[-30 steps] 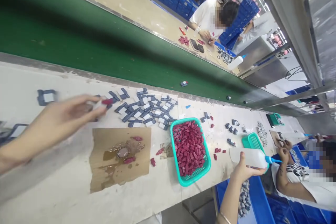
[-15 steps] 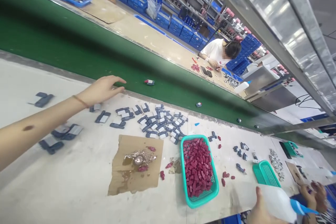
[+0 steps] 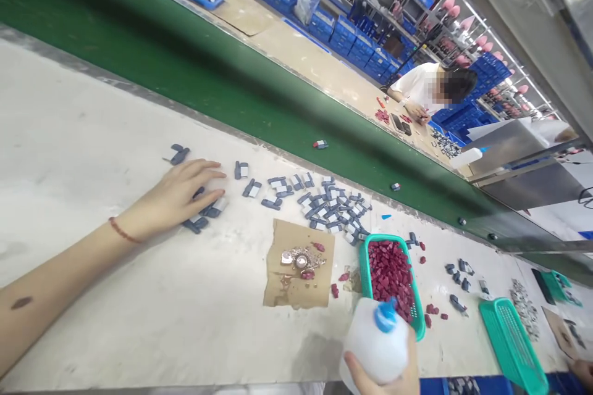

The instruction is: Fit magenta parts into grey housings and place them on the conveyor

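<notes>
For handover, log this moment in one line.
left hand: at dark blue pieces, grip unclear | right hand: holding white plastic bottle, blue nozzle | nearby: green plastic basket, red pieces inside

The left hand point(image 3: 178, 197) has withdrawn from the green belt point(image 3: 208, 86) to dark-blue, white-patched pieces point(image 3: 195, 223); the red-tipped piece point(image 3: 320, 144) it held now lies on the belt. The right hand's point(image 3: 398, 382) translucent white plastic bottle point(image 3: 375, 345) now masks the teal perforated basket's point(image 3: 365, 271) near corner.

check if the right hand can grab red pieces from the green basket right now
Probably not: the red pieces look near, but the right hand holds the white bottle, which hides part of the basket.
</notes>
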Demonstrator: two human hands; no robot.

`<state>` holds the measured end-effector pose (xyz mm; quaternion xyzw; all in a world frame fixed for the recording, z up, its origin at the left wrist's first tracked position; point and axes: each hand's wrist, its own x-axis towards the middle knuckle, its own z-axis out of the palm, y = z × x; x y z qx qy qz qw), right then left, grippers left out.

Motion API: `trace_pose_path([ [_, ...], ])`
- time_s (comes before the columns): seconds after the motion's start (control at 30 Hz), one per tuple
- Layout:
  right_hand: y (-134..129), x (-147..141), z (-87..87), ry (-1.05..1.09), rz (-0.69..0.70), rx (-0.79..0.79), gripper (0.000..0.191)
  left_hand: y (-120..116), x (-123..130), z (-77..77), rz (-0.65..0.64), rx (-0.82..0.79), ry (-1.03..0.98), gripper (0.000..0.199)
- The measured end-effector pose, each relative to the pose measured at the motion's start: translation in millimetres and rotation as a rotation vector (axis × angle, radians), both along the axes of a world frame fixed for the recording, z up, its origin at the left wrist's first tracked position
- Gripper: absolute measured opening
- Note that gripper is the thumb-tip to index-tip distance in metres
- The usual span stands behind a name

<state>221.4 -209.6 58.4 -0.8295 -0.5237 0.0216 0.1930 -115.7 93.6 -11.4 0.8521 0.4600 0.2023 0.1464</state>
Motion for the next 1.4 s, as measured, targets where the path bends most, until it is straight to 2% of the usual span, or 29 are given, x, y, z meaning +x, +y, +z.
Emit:
trace_pose_path([
  [0.13, 31.7, -19.2, 0.2, 0.017, 0.229, -0.202, 0.053, -0.4, -0.9, 5.1, -0.048, -0.058, -0.004, 0.052],
  [0.43, 54.6, -22.0, -2.3, -0.352, 0.394, -0.387, 0.045, 1.5, -3.8, -1.2, -0.037, -0.062, -0.007, 0.049],
  [0.77, 69.3, -26.9, 5.2, -0.419, 0.394, -0.506, 0.045, 2.0, -6.2, 3.4, -0.058, -0.09, 0.031, 0.06],
  [0.97, 73.9, -28.9, 9.2, -0.422, 0.397, -0.57, 0.045, 1.6, -5.9, 3.8, -0.057, -0.106, 0.031, 0.06],
  [1.13, 75.8, -28.2, 10.8, -0.384, 0.414, -0.53, 0.043, 1.5, -7.7, 0.2, -0.071, -0.07, 0.006, 0.065],
  [1.27, 65.3, -23.1, 4.9, -0.207, 0.387, -0.404, 0.043, 2.1, -10.0, -1.9, -0.115, -0.054, 0.018, 0.064],
  [1.33, 52.4, -19.4, -1.2, -0.085, 0.31, -0.305, 0.046, 2.4, -10.2, -0.5, -0.143, -0.072, 0.026, 0.06],
  [1.4, 36.4, -14.6, -7.2, 0.042, 0.169, -0.16, 0.052, 2.3, -9.2, 2.9, -0.149, -0.09, 0.021, 0.057],
])
